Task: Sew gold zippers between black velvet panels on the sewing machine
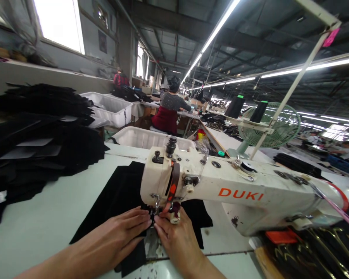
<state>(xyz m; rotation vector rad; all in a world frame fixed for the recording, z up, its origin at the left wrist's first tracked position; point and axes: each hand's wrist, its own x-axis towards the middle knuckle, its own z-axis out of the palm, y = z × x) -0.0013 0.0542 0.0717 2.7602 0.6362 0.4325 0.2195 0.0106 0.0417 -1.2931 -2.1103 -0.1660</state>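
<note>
Head view showed the left hand and right hand flat and close together, fingers outstretched, pressing the black cloth on the table under the machine needle; it looked light and limp, best guided by flat fingertips near the edge.

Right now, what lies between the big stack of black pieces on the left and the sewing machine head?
In the head view, bare pale table, then flat black fabric running under the sewing machine from the stack.
</note>
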